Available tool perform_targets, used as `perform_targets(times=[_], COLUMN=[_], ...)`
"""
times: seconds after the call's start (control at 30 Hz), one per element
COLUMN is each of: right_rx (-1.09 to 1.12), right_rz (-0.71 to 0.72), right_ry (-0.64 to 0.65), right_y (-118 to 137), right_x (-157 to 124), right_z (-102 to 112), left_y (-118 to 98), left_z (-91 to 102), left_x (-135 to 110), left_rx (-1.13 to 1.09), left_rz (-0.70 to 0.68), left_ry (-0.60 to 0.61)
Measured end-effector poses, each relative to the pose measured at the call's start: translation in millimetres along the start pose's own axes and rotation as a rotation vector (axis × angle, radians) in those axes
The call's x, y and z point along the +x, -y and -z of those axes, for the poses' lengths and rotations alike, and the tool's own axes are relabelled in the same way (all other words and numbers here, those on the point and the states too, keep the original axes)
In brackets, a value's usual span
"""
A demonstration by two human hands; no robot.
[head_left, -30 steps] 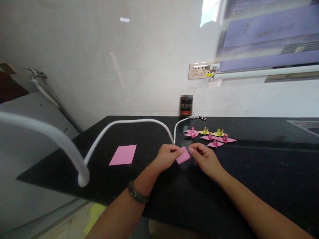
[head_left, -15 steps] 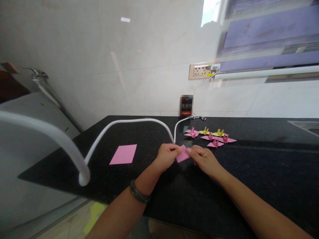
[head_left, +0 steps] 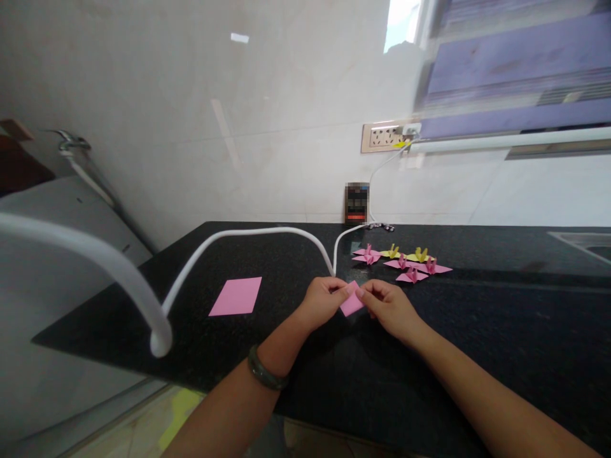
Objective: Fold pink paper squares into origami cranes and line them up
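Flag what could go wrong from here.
The small pink paper is in the grip of left hand and right hand; uneven pressure might skew it.
The white tube drops close behind the left hand; a bump might shift it.
Paper birds stand beyond the right hand; it might brush them.

Matt folded paper (head_left: pixel 352 305), glossy stone-look countertop (head_left: pixel 515 331), smooth shiny wall (head_left: pixel 286 127).

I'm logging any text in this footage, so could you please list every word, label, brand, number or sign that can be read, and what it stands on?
No text can be read.
Dark upright object: pixelated, unreadable.
Wall socket panel: any marking is too small to read.
Small pink paper and flat pink sheet: no writing visible.
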State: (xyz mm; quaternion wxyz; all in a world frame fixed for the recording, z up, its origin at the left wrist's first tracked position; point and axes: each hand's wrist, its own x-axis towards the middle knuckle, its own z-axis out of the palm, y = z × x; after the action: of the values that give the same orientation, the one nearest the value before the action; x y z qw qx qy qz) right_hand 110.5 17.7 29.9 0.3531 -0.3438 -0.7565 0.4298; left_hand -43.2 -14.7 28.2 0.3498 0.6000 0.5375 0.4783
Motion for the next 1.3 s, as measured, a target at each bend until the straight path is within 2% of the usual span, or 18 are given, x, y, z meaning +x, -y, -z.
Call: perform_targets(times=[0.2,0.43,0.63,0.73,0.87,0.97,1.17,1.3], right_rx=[-0.039,0.014,0.085,0.070,0.023,-0.068,-0.148,-0.106], right_rz=[0.020,-0.055,-0.075,-0.054,0.051,0.112,0.107,0.094], right_ry=[0.040,0.058,0.063,0.049,-0.053,-0.054,-0.054,-0.077], right_y=[4.0,-2.4,-5.9,-8.3,-7.4,-3.7,-3.0,-6.2], right_x=[-1.6,1.0,3.2,4.0,3.5,1.1,-2.4,-1.4], right_z=[-0.3,0.6,-1.2,-2.4,-1.8,-1.0,-1.9,-5.0], left_y=[-4.7,-11.1,-6.8,-4.6,-2.4,-1.7,-2.5,-2.3], left_z=[-0.6,1.8,-1.6,-1.8,0.4,1.9,2.3,2.8], left_x=[-1.6,-3.0,-2.7,-2.7,-1.3,0.0,0.6,0.0], left_rx=[-0.004,0.063,0.056,0.026,-0.007,-0.024,-0.063,-0.052], left_rz=[-0.031,-0.095,-0.105,-0.103,-0.096,-0.074,-0.069,-0.079], left_ry=[-0.030,-0.204,-0.277,-0.264,-0.244,-0.248,-0.236,-0.224])
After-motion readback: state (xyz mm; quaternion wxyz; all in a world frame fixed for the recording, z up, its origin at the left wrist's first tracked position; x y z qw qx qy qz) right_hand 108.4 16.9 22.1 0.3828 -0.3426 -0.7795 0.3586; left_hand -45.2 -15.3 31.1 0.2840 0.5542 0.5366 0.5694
